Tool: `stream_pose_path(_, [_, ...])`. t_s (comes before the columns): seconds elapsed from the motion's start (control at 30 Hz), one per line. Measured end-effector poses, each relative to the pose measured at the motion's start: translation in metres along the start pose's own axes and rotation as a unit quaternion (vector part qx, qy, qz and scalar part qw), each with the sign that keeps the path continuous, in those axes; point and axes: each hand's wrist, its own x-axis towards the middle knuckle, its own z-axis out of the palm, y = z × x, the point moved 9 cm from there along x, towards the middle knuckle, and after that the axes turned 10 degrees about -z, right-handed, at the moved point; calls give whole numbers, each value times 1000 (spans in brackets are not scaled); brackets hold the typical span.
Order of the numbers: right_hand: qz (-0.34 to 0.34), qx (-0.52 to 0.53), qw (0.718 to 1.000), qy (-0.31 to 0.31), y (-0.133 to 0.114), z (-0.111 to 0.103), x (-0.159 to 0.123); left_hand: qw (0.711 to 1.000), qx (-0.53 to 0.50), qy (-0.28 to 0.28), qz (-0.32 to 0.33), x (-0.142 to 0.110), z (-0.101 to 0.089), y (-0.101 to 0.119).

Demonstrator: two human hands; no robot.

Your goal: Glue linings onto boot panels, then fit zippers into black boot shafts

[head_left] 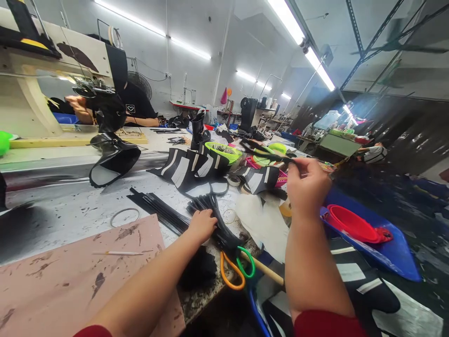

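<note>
My left hand (202,225) rests on a bundle of thin black strips (224,229) at the middle of the table, its fingers curled over them. Raised to the right, my right hand (309,181) pinches other black strips (268,154), which stretch out to the left and are blurred. Scissors with one orange and one green handle (233,271) lie at the table edge, just below the bundle. Longer flat black strips (159,210) are stacked to the left of my left hand.
A sewing machine (56,61) stands at the left, with a black boot piece (114,159) at it. Behind it sits a person in a black shirt (138,105). Black and white cut pieces (191,168) and a green basket (224,152) lie ahead. A pink board (80,276) is at front left.
</note>
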Motion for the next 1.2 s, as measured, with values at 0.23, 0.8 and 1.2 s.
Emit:
stream_pose_path(0.23, [160, 339, 912, -169, -2, 72, -27, 975, -174, 64, -122, 12, -15, -33])
stream_pose_path(0.8, [196, 201, 809, -516, -1, 197, -214, 987, -143, 60, -51, 3, -25, -44])
stream_pose_path(1.2, [141, 105, 812, -556, -3, 201, -210, 1000, 20, 17, 10, 23, -29, -22])
